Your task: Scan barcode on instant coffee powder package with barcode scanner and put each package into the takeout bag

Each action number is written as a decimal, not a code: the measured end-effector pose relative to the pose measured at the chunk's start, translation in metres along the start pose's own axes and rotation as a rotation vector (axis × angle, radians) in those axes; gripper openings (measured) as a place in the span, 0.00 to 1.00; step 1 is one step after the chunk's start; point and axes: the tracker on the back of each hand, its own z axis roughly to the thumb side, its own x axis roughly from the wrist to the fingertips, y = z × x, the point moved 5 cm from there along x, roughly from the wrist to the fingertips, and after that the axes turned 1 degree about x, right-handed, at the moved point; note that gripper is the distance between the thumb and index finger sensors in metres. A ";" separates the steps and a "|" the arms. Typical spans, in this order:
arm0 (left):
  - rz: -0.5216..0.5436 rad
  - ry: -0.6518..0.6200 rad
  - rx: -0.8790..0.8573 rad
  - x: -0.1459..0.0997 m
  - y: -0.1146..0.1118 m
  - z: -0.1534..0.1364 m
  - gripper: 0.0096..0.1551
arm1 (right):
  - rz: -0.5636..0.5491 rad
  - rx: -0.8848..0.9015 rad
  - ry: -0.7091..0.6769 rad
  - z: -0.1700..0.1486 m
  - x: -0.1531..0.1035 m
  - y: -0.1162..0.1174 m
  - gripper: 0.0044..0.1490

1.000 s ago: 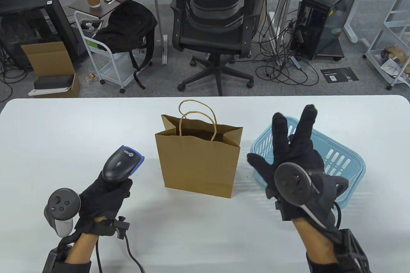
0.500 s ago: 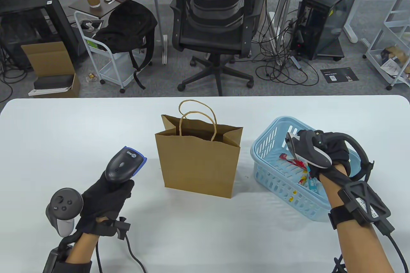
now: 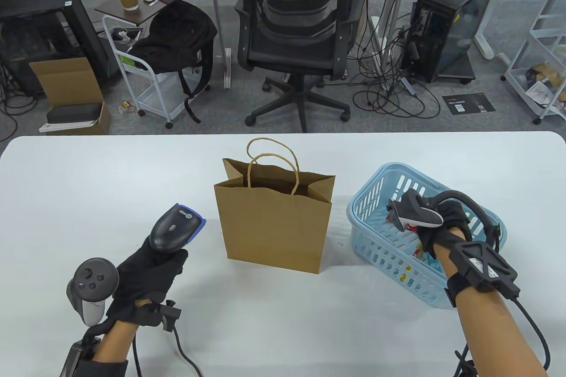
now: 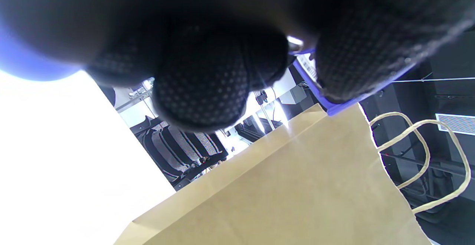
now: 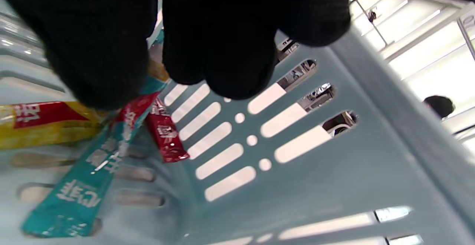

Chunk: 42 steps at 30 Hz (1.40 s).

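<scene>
My left hand (image 3: 148, 273) grips the handle of a grey barcode scanner (image 3: 176, 230) with a blue rim, its head tilted toward the brown paper takeout bag (image 3: 274, 222). The bag stands open and upright at mid-table. My right hand (image 3: 446, 218) reaches down into the light blue basket (image 3: 376, 182). In the right wrist view its fingertips (image 5: 222, 70) hover right over the coffee sachets: a teal one (image 5: 74, 189), a red one (image 5: 165, 137) and a yellow-red one (image 5: 37, 124). The upper ends of the sachets run between thumb and fingers. Whether they are pinched is hidden.
The white table (image 3: 88, 182) ends at its far edge behind the bag. The bag's side (image 4: 297, 185) fills the left wrist view, close to the scanner's blue rim (image 4: 334, 105). An office chair (image 3: 300, 32) and a cart (image 3: 150, 81) stand on the floor beyond.
My right hand swung from raised with spread fingers above the basket down into it, and has sunk lower over the sachets. The left hand with the scanner drifted slightly right and nearer.
</scene>
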 end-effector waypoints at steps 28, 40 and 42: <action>-0.018 -0.003 0.007 0.001 -0.005 -0.001 0.34 | -0.254 0.732 -0.043 -0.059 -0.035 -0.046 0.28; -0.024 -0.105 -0.003 -0.005 -0.008 0.016 0.35 | -0.392 1.259 -0.422 -0.068 -0.123 -0.109 0.27; -0.023 -0.137 -0.011 -0.008 -0.009 0.022 0.34 | -0.415 1.283 -0.493 -0.058 -0.138 -0.118 0.26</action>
